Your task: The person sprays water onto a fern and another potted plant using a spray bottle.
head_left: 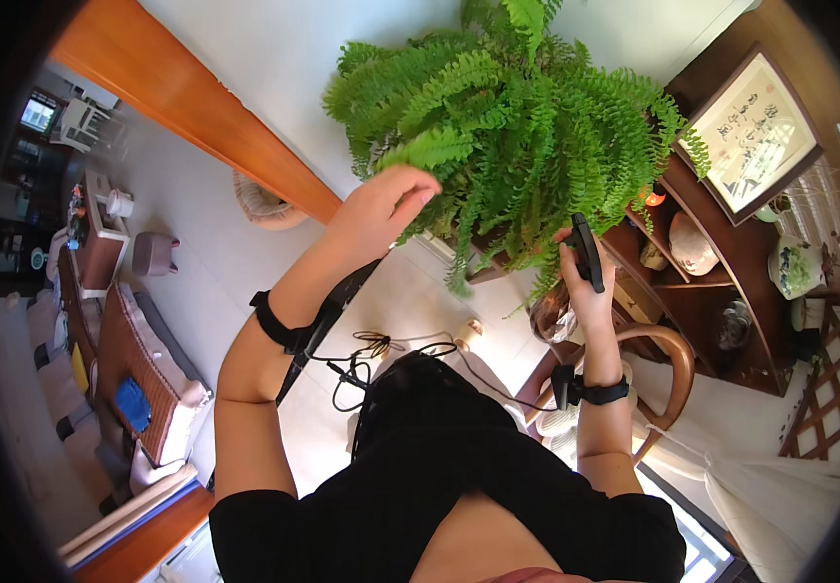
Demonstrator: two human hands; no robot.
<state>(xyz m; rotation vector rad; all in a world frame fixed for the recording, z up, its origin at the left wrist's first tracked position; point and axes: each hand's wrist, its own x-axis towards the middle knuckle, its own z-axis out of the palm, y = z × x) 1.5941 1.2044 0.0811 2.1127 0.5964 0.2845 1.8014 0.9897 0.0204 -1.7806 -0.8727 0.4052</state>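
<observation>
A bushy green fern (527, 136) fills the upper middle, its fronds arching outward and drooping. My left hand (393, 202) is at the fern's left edge, fingers curled in with the thumb against them; whatever they hold is not distinguishable. Below the fern's right side, my right hand (585, 291) is closed around black-handled pruning shears (587, 255). Their handle points up toward the fronds, and I cannot make out the blades. The fern's pot is hidden by the leaves.
Dark wooden shelves (692, 284) with ornaments stand at the right, below a framed picture (753, 136). A wooden chair (677, 364) is beside my right forearm. Black cables (381, 342) hang before my body. An orange-brown wooden post (197, 97) rises at the left.
</observation>
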